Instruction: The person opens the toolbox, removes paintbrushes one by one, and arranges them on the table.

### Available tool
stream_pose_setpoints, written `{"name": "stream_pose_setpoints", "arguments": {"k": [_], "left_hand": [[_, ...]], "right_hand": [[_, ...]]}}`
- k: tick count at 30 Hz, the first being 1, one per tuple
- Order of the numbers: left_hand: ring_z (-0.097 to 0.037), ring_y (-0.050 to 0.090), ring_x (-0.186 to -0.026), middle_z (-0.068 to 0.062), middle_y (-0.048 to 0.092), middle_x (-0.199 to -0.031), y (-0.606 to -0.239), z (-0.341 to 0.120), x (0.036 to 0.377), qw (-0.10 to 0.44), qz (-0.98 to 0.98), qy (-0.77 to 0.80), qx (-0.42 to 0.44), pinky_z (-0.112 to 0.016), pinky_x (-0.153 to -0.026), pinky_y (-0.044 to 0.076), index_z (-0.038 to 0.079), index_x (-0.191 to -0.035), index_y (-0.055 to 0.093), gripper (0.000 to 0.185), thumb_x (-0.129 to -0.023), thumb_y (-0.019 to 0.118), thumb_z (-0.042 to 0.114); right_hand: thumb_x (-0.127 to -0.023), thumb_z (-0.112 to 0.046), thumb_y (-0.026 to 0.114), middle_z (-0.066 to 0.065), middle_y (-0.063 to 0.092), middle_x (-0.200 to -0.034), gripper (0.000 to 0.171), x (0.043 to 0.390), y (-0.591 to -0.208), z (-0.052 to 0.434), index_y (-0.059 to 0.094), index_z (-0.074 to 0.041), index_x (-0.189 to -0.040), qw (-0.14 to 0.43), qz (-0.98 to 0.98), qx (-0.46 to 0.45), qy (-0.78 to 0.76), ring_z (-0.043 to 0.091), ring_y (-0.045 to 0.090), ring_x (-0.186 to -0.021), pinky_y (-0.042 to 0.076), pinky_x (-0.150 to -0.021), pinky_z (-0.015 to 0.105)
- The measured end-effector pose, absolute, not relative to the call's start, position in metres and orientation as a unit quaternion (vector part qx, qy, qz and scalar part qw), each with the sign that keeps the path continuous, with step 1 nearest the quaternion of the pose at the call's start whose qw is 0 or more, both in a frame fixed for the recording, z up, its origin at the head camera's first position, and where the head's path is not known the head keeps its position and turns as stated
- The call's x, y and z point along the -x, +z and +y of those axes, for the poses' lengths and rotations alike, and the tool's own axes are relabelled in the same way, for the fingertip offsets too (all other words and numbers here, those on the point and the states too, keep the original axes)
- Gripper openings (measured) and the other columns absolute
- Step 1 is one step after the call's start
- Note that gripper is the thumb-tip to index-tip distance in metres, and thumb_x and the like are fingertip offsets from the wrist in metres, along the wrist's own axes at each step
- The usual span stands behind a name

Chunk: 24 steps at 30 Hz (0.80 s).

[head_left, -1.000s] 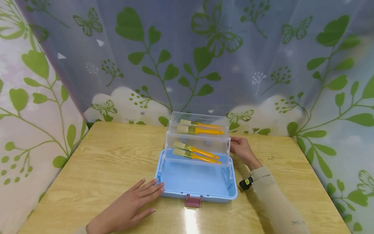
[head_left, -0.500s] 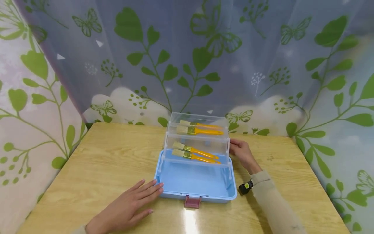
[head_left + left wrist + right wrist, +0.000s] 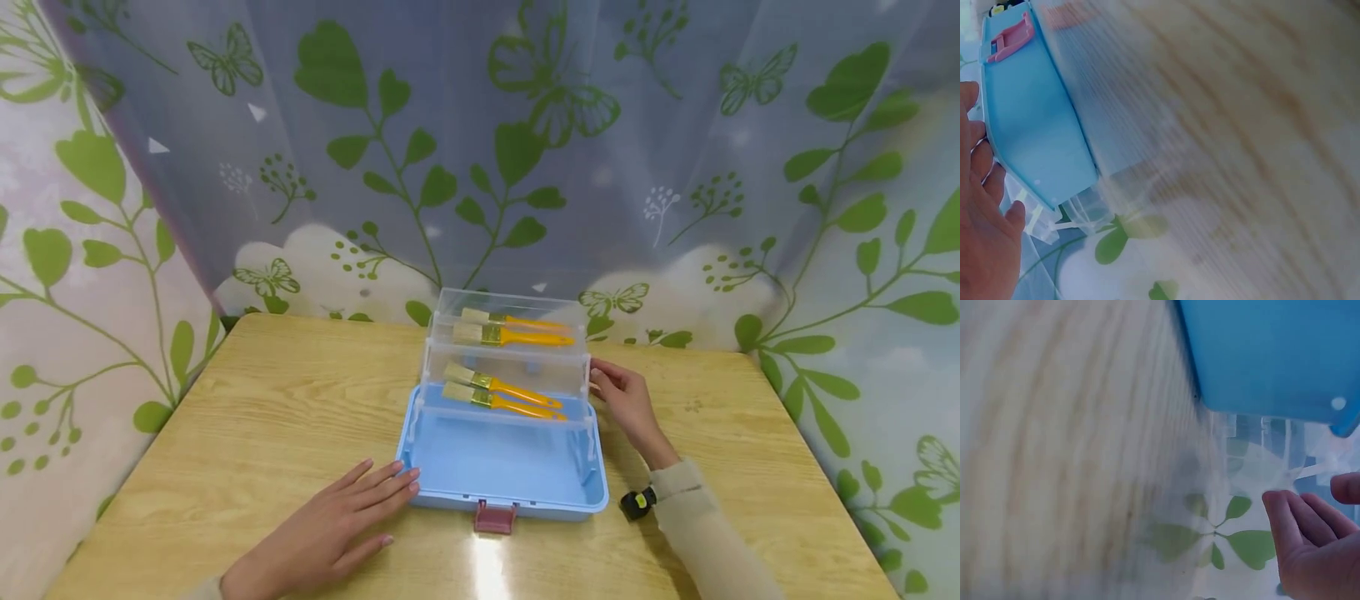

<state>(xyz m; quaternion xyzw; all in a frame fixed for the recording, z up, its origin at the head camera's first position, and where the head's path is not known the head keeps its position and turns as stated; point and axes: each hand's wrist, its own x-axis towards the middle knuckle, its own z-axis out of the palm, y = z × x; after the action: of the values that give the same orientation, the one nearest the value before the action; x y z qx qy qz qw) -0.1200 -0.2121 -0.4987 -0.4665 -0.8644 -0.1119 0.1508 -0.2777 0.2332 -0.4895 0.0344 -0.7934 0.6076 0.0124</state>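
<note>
A light blue toolbox point(image 3: 502, 471) stands unlatched with a maroon latch point(image 3: 495, 518) at its front. Two clear trays rise in steps over its back half, the upper tray point(image 3: 517, 300) behind the lower tray point(image 3: 558, 385). Two paintbrushes point(image 3: 534, 338) with orange handles lie in the upper one, and two more paintbrushes point(image 3: 525, 408) in the lower. My left hand point(image 3: 322, 521) lies with straight fingers, tips against the box's left front corner. My right hand point(image 3: 626, 404) is beside the trays' right edge; in the right wrist view its thumb point(image 3: 1346, 487) stands apart from the extended fingers.
The box rests on a wood-grain table point(image 3: 300, 400). A leaf-patterned curtain point(image 3: 637, 208) hangs behind the table's far edge and along both sides. A small black device point(image 3: 637, 502) sits at my right wrist.
My right hand has shifted slightly down and outward along the trays' right edge, its thumb now showing more. The left hand, box and brushes stay as they were.
</note>
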Motion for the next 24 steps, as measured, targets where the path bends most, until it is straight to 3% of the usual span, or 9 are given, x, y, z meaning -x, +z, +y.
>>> {"name": "stream_pose_setpoints", "arguments": {"k": [6,13,19,24], "left_hand": [[-0.023,0.037,-0.15,-0.003,0.039,-0.163,-0.5,-0.213,0.117,0.161,-0.86,-0.114,0.471,-0.035,-0.129,0.007,0.01,-0.157,0.04,0.058,-0.105,0.054,0.033],[-0.024,0.039,-0.149,-0.004,0.039,-0.163,-0.5,-0.213,0.118,0.168,-0.857,-0.111,0.474,-0.035,-0.128,0.01,0.009,-0.156,0.042,0.056,-0.107,0.05,0.034],[-0.023,0.037,-0.15,-0.004,0.038,-0.163,-0.5,-0.214,0.117,0.154,-0.862,-0.112,0.47,-0.036,-0.128,0.011,0.009,-0.156,0.042,0.056,-0.107,0.049,0.035],[-0.022,0.036,-0.151,-0.004,0.037,-0.164,-0.499,-0.214,0.118,0.153,-0.861,-0.111,0.472,-0.035,-0.128,0.008,0.009,-0.156,0.041,0.056,-0.108,0.049,0.034]], "right_hand": [[-0.107,-0.014,0.053,0.027,0.063,-0.135,0.038,0.264,-0.478,0.225,0.058,0.006,-0.139,0.099,-0.809,-0.058,0.577,0.002,0.066,-0.109,0.051,-0.092,0.009],[-0.106,-0.011,0.054,0.026,0.063,-0.134,0.036,0.246,-0.458,0.214,0.06,0.005,-0.138,0.139,-0.8,-0.1,0.575,-0.004,0.063,-0.112,0.048,-0.094,0.007],[-0.103,-0.002,0.055,0.026,0.061,-0.138,0.034,0.231,-0.451,0.206,0.06,0.008,-0.135,0.179,-0.795,-0.136,0.563,0.021,0.06,-0.126,0.045,-0.1,0.009],[-0.102,0.001,0.056,0.025,0.062,-0.136,0.033,0.227,-0.449,0.204,0.062,0.007,-0.134,0.198,-0.784,-0.171,0.563,0.007,0.06,-0.124,0.047,-0.101,0.012]]}}
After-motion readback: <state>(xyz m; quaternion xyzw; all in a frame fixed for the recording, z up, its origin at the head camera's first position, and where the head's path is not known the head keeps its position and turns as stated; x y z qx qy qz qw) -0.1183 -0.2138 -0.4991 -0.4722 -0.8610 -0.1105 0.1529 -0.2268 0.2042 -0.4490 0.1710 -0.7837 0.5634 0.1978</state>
